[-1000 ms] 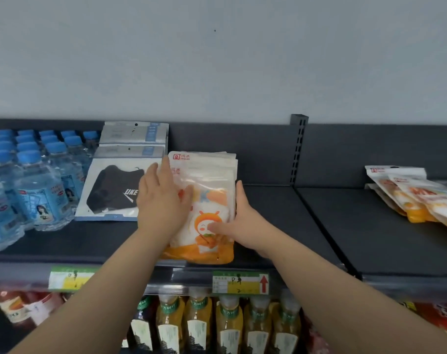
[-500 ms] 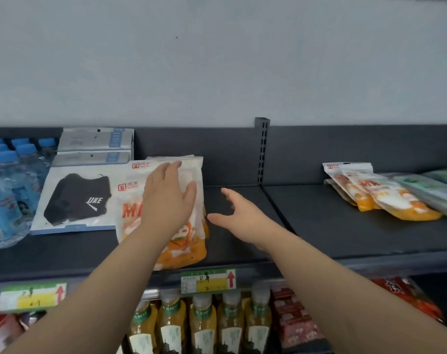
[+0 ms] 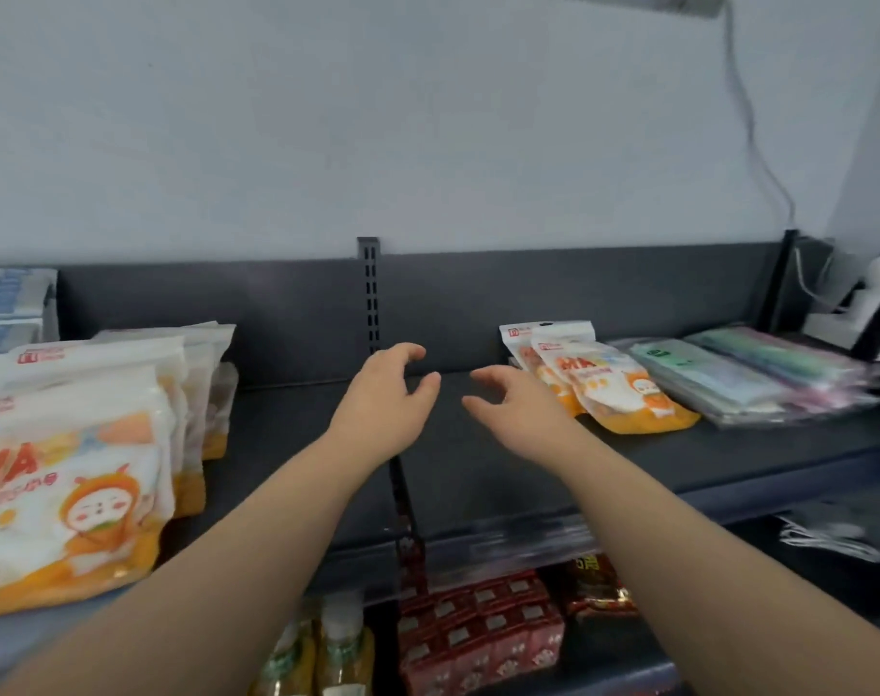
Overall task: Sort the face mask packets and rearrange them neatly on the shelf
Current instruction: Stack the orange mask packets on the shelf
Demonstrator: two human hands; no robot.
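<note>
At the left end of the dark grey metal shelf (image 3: 478,474), a stack of white-and-orange plastic face mask packets (image 3: 76,474) lies by the front edge. More of the same kind are piled just behind it towards the back wall, and grey-and-blue cardboard boxes (image 3: 11,303) sit in the far left rear corner. That group looks gathered, though its layers are fanned rather than squared (the top packet overhangs the ones beneath).

Over the bare middle of the shelf the left hand (image 3: 382,399) and the right hand (image 3: 518,409) hover apart from each other, fingers loosely curled, holding nothing and touching nothing.

Just beside the right hand, two white-and-orange packets (image 3: 614,389) of the same design lie overlapped and askew, well apart from their matching stack. Next to them, towards the right end, a pile of flat clear packets (image 3: 749,379) with pale green and pink contents lies slanted and blurred.

I judge the sorting partly done. The two strays are not yet joined to the left stack, and the clear pile wants straightening. Below, bottles of yellow drink (image 3: 322,655) and red cartons (image 3: 478,635) take no part.
</note>
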